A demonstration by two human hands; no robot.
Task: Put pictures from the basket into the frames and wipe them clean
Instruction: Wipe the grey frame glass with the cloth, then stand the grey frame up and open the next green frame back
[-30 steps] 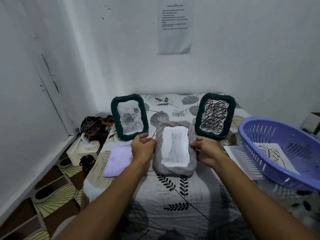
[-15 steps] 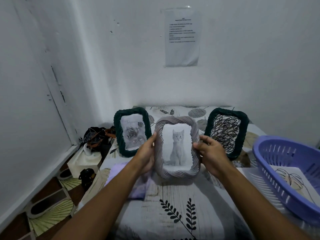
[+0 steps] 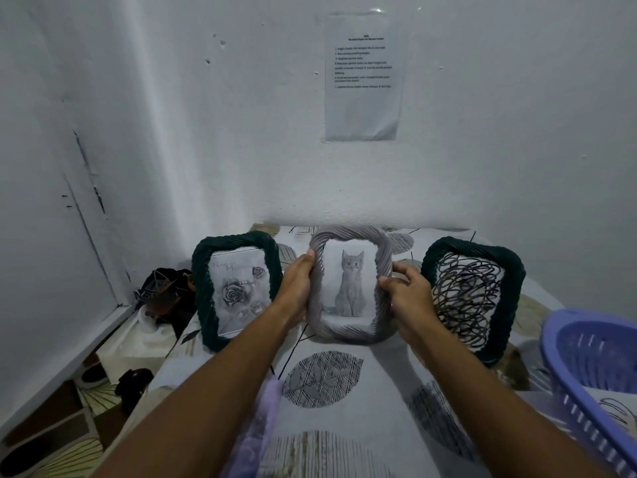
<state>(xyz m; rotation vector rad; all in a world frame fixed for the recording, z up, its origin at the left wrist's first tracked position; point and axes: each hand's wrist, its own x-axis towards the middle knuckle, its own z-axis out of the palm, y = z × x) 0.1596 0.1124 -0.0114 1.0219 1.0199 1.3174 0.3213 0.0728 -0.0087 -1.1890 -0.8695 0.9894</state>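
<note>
A grey rope-pattern frame (image 3: 350,329) with a cat picture stands upright on the patterned tablecloth (image 3: 379,384), between two dark green frames. My left hand (image 3: 295,291) grips its left edge and my right hand (image 3: 408,298) grips its right edge. The green frame on the left (image 3: 203,291) holds a rose picture. The green frame on the right (image 3: 510,267) holds a scribble picture. A purple basket (image 3: 572,370) sits at the right edge with a line-drawn picture (image 3: 617,410) inside. A lilac cloth (image 3: 256,432) lies partly under my left forearm.
A white wall with a printed sheet (image 3: 363,75) rises just behind the frames. Left of the table, on the floor, lie a dark bag (image 3: 163,291), a white box (image 3: 144,334) and shoes (image 3: 132,384). A side wall closes the left.
Both hands have carried the grey cat frame away from me and stood it upright in line with the two green frames. The view has tilted up and closer.
</note>
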